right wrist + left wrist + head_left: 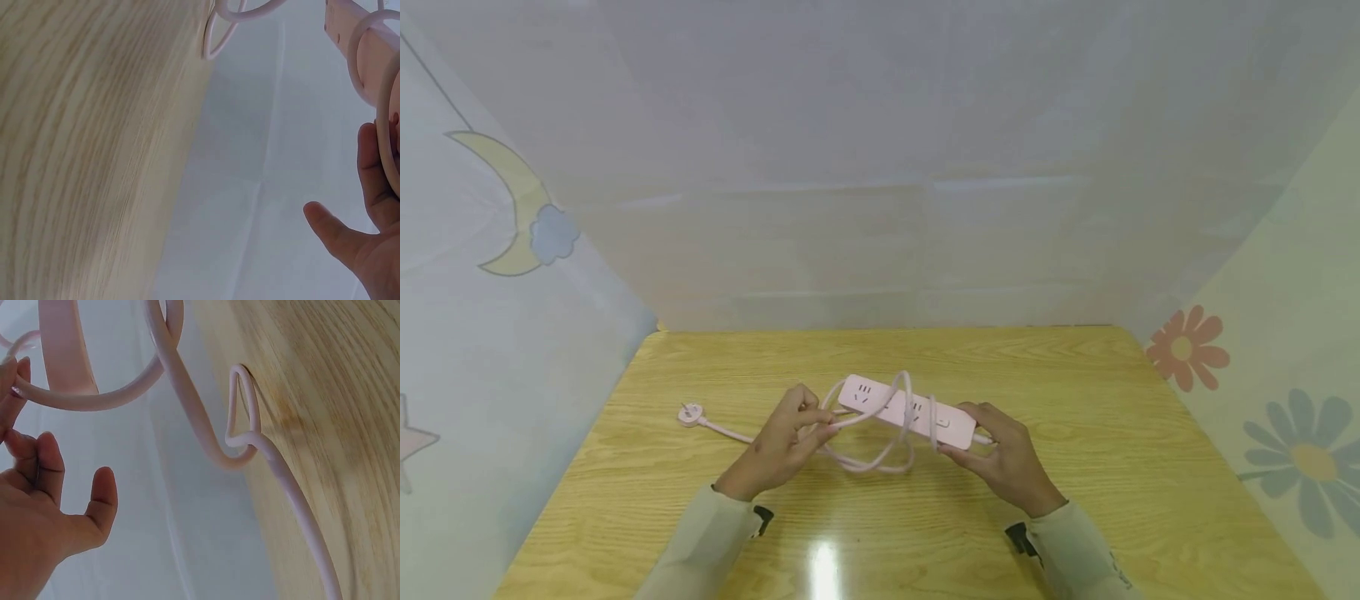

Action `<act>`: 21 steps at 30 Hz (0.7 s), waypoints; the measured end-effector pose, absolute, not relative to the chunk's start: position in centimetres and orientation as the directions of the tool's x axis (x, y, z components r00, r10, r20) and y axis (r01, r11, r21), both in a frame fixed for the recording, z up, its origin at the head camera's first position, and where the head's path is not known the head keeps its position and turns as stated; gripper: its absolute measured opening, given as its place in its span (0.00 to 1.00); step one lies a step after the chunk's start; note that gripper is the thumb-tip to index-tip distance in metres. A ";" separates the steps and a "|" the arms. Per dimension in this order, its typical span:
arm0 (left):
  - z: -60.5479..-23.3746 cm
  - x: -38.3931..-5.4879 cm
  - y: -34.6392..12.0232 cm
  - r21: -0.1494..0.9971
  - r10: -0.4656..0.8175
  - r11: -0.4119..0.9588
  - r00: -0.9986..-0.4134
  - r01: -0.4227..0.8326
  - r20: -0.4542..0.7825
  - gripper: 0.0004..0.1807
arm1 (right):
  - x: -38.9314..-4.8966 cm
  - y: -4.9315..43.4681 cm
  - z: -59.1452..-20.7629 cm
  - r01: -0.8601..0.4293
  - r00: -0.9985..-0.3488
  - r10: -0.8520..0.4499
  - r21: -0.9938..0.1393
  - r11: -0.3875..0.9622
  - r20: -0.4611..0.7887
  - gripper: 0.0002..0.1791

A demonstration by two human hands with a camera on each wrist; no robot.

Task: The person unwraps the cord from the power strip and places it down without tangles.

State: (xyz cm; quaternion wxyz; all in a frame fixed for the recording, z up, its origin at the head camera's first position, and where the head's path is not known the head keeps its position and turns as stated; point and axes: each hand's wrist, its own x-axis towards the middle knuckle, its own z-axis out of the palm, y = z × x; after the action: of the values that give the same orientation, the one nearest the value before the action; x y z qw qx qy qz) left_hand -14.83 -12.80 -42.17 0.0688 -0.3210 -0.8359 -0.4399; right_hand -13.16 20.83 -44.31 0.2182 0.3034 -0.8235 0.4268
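A pink power strip (891, 410) is held tilted over the table, its sockets facing up. My right hand (1003, 454) grips its right end, thumb on the near edge and fingers on the far one. The strip's pink cord (850, 421) loops loosely around and across it, with slack hanging below. Between thumb and fingertips, my left hand (786, 442) pinches a stretch of this cord near the strip's left end. The left wrist view shows cord loops (194, 415) dropping toward the tabletop. On the table to the left lies the plug (690, 414), prongs showing.
The wooden table (1045, 367) ends at a pale cloth backdrop (850, 250) behind. Side cloths carry a printed moon (523, 204) on the left and printed flowers (1311, 458) on the right. Dark straps (1021, 540) show at both wrists.
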 end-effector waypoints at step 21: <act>-42.8 -14.5 -12.5 0.762 0.564 0.387 -0.787 0.518 0.249 0.07 | -13.1 20.7 -44.5 -0.690 -0.714 -0.301 -0.560 0.458 0.633 0.31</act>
State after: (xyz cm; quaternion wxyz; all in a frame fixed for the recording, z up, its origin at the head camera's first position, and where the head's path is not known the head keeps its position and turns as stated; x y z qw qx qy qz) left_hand -14.51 -12.53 -42.77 -0.0255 -0.3251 -0.8325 -0.4479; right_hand -13.08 20.67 -44.51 0.2292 0.3012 -0.8226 0.4245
